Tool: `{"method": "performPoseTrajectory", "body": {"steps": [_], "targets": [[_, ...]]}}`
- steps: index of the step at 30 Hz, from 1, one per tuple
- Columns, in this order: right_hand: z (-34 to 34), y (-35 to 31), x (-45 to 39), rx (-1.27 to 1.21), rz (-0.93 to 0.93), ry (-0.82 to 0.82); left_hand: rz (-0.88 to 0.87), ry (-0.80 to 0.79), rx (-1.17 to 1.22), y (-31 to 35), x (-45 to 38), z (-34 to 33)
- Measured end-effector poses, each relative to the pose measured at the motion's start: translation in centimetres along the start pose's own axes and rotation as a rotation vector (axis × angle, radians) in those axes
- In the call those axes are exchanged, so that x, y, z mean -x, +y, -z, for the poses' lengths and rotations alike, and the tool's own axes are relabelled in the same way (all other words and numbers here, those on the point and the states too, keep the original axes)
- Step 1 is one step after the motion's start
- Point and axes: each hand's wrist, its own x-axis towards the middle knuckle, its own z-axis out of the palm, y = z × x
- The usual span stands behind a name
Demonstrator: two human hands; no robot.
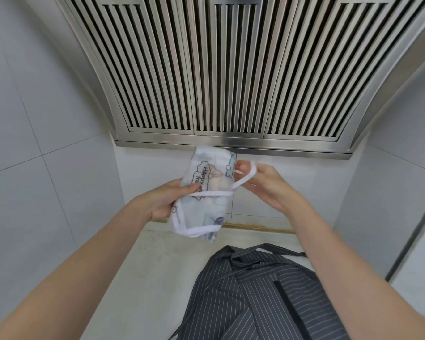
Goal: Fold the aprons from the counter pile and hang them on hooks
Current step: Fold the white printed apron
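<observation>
Aprons are in two places: a white printed apron [203,192] is held up in the air in front of the tiled wall [47,133], and a dark pinstriped apron [255,293] lies rumpled on the pale worktop [142,271] below, nearer the person.

The white apron is folded into a compact bundle with a cartoon print and lettering showing on its face. A white strap [212,194] runs across its middle, and white binding edges its lower end. The left hand [165,202] grips the bundle from its left side — thumb across the front, just over the strap, fingers curled behind the cloth. The right hand [263,185] is at the bundle's right edge, its fingers pinching a loop of white strap [249,174] that passes over the fingertips and leads back down to the bundle. Both hands are raised well above the worktop, close to each other with the bundle between them.

The pinstriped apron lies unfolded, its straps trailing out to the right and toward the bottom edge of the view. Overhead, a stainless steel extractor hood [231,69] with slatted filters fills the upper part of the view — its lower rim sits just behind the top of the white bundle.
</observation>
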Motion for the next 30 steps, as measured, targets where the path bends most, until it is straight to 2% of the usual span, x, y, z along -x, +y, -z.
{"method": "performPoseTrajectory", "body": {"steps": [2,3,6,8,10,13,15,20,22,25,28,30], "targets": [[-0.5,-1.3,0.2,0.348,0.005,-0.068,0.056,-0.067,-0.127,-0.2,-0.1,0.5],[-0.8,-1.7,0.3,0.442,0.02,-0.051,0.071,-0.11,-0.175,-0.1,-0.1,0.6],[-1.4,-2.7,0.8,0.498,0.079,-0.021,0.097,-0.218,-0.335,0.8,-0.4,0.8],[-1.8,-3.2,1.4,0.61,0.045,-0.129,0.134,-0.25,-0.492,1.4,-0.3,0.6],[-2.2,-3.0,1.5,0.707,0.04,-0.168,0.163,-0.258,-0.626,1.9,-0.3,0.0],[-2.2,-2.4,1.3,0.7,0.03,-0.163,0.179,-0.286,-0.772,2.3,-0.3,-1.1],[-1.7,-2.1,1.3,0.657,-0.005,-0.16,0.176,-0.329,-0.78,2.2,-0.2,-1.7],[-0.4,-3.2,1.9,0.555,-0.05,-0.227,0.12,-0.331,-0.502,0.7,-0.5,-2.6],[-0.3,-3.4,2.2,0.599,-0.042,-0.231,0.115,-0.36,-0.495,0.5,-0.9,-2.8],[-0.7,-3.1,2.5,0.722,-0.049,-0.205,0.129,-0.42,-0.665,0.5,-1.5,-3.2],[-0.8,-2.9,2.7,0.865,-0.123,-0.249,0.13,-0.429,-0.832,0.1,-2.2,-3.5],[-0.4,-2.5,2.8,0.873,-0.163,-0.265,0.122,-0.428,-0.907,-0.1,-2.8,-3.8]]}}
